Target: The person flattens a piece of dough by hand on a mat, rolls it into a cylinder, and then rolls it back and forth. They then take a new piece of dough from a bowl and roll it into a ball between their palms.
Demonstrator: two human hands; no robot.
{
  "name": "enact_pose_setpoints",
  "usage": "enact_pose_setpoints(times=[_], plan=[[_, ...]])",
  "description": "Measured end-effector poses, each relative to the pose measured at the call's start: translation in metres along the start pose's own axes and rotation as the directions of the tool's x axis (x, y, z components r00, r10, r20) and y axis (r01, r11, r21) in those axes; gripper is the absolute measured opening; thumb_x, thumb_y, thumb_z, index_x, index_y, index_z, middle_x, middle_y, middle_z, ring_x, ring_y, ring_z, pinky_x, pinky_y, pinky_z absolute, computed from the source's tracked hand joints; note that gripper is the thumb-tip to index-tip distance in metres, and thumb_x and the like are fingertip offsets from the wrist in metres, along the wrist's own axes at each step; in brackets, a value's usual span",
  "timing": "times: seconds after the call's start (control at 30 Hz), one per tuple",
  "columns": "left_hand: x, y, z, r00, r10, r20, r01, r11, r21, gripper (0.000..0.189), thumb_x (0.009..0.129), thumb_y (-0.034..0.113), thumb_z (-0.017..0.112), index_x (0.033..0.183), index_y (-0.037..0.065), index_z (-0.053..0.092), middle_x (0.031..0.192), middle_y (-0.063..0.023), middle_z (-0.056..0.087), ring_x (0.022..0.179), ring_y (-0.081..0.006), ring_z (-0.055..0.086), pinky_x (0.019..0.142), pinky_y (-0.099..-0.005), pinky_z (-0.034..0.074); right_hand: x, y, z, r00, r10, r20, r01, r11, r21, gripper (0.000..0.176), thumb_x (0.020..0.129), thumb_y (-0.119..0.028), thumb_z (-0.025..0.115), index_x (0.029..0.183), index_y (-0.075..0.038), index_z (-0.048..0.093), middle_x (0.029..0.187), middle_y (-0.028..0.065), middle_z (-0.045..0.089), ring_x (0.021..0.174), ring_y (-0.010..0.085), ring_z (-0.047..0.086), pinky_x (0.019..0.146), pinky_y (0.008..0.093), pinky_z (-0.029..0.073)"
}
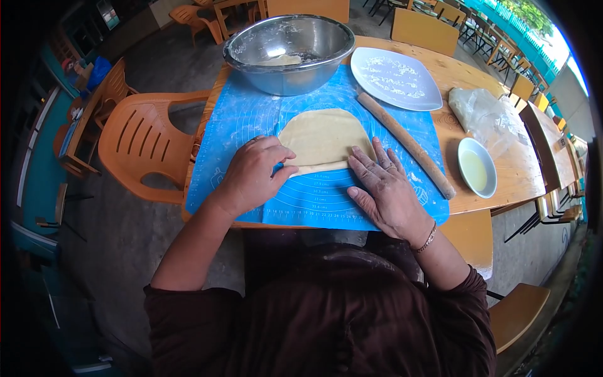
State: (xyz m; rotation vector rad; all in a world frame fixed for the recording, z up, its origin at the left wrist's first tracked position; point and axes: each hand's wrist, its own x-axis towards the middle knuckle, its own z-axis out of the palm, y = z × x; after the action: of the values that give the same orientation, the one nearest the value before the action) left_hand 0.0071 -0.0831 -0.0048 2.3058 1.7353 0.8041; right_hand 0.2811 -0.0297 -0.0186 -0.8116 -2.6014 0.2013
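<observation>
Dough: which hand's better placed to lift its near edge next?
Probably the left hand: its thumb and fingers bracket the dough at its near-left corner; the right hand lies flatter, fingers spread.

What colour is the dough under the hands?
The dough is pale cream, shown in the head view.

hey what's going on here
Someone is working a flat sheet of dough on a blue mat. Its near edge is turned into a narrow roll, with the left hand at one end and the right hand spread at the other. A rolling pin lies to the right.
</observation>
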Motion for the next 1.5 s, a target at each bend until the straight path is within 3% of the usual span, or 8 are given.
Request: enact_pose_setpoints(times=[0.17,0.37,0.53,0.87,0.93,1.07,1.23,1.5], plan=[[-0.010,0.027,0.004,0.966,0.220,-0.138,-0.206,0.973,0.103,0.024,0.081,0.010,0.076,0.102,0.000,0.070,0.100,-0.0137,0.065,0.092,-0.0304,0.063,0.084,-0.0402,0.050,-0.001,0.000,-0.002,1.000,-0.026,-0.007,0.026,0.999,0.044,0.049,0.098,-0.031,0.059,0.134,0.002,0.058,0.145,0.0218,0.051,0.145,0.0433,0.033,0.119,0.0556,0.024],[-0.004,0.024,0.019,0.990,0.135,-0.046,-0.131,0.988,0.082,0.023,0.082,0.010,0.075,0.101,0.000,0.069,0.095,-0.0140,0.063,0.094,-0.0325,0.062,0.087,-0.0423,0.049,0.009,0.007,0.007,0.989,-0.003,-0.150,0.011,0.999,0.050,0.039,0.091,-0.015,0.066,0.128,-0.002,0.062,0.131,0.0198,0.060,0.132,0.0404,0.049,0.111,0.0482,0.040],[0.004,0.028,0.017,0.997,0.061,0.038,-0.063,0.996,0.066,0.019,0.082,0.009,0.074,0.098,-0.001,0.068,0.091,-0.0145,0.064,0.092,-0.0332,0.062,0.085,-0.0422,0.049,0.017,0.009,0.008,0.988,-0.069,-0.135,0.082,0.993,0.088,0.035,0.083,-0.005,0.070,0.118,-0.004,0.067,0.099,0.0145,0.060,0.096,0.0341,0.056,0.088,0.0431,0.048],[0.021,0.028,-0.006,0.934,-0.182,0.306,0.255,0.942,-0.218,0.014,0.084,0.006,0.073,0.095,-0.002,0.071,0.091,-0.0152,0.069,0.086,-0.0280,0.067,0.079,-0.0374,0.054,0.019,0.019,0.011,0.988,-0.064,-0.140,0.074,0.995,0.070,0.026,0.077,-0.004,0.069,0.103,-0.006,0.074,0.094,0.0105,0.059,0.093,0.0300,0.056,0.084,0.0403,0.048],[0.017,0.028,-0.004,0.971,-0.070,0.231,0.096,0.990,-0.102,0.014,0.084,0.006,0.072,0.096,-0.002,0.071,0.097,-0.0159,0.069,0.092,-0.0286,0.067,0.085,-0.0388,0.053,0.018,0.018,0.010,0.982,-0.079,-0.170,0.093,0.993,0.074,0.024,0.082,-0.005,0.071,0.105,-0.004,0.072,0.092,0.0111,0.058,0.088,0.0302,0.055,0.081,0.0405,0.047],[-0.008,0.037,0.015,0.963,0.258,-0.079,-0.219,0.919,0.327,0.020,0.088,0.007,0.068,0.105,-0.003,0.069,0.118,-0.0205,0.065,0.117,-0.0353,0.061,0.105,-0.0486,0.045,0.012,0.006,0.001,0.991,-0.032,-0.127,0.034,0.999,0.013,0.028,0.084,-0.009,0.071,0.112,-0.003,0.070,0.102,0.0130,0.062,0.100,0.0323,0.058,0.089,0.0420,0.048],[-0.044,0.074,0.034,0.975,0.157,0.160,-0.173,0.980,0.095,0.077,0.094,0.037,0.063,0.144,-0.015,0.035,0.152,-0.0357,0.032,0.146,-0.0489,0.026,0.120,-0.0584,0.019,-0.006,-0.009,-0.002,0.997,-0.073,-0.023,0.074,0.995,0.061,0.049,0.093,-0.022,0.065,0.133,0.003,0.057,0.141,0.0217,0.054,0.139,0.0396,0.043,0.118,0.0525,0.030],[-0.030,0.048,0.039,0.976,0.101,0.191,-0.142,0.966,0.214,0.102,0.097,0.070,0.035,0.147,-0.018,0.025,0.154,-0.0371,0.026,0.149,-0.0455,0.020,0.121,-0.0581,0.012,0.005,-0.001,0.008,0.999,-0.031,0.017,0.032,0.999,-0.011,0.058,0.099,-0.037,0.055,0.139,0.004,0.050,0.147,0.0241,0.048,0.142,0.0398,0.040,0.118,0.0546,0.027]])
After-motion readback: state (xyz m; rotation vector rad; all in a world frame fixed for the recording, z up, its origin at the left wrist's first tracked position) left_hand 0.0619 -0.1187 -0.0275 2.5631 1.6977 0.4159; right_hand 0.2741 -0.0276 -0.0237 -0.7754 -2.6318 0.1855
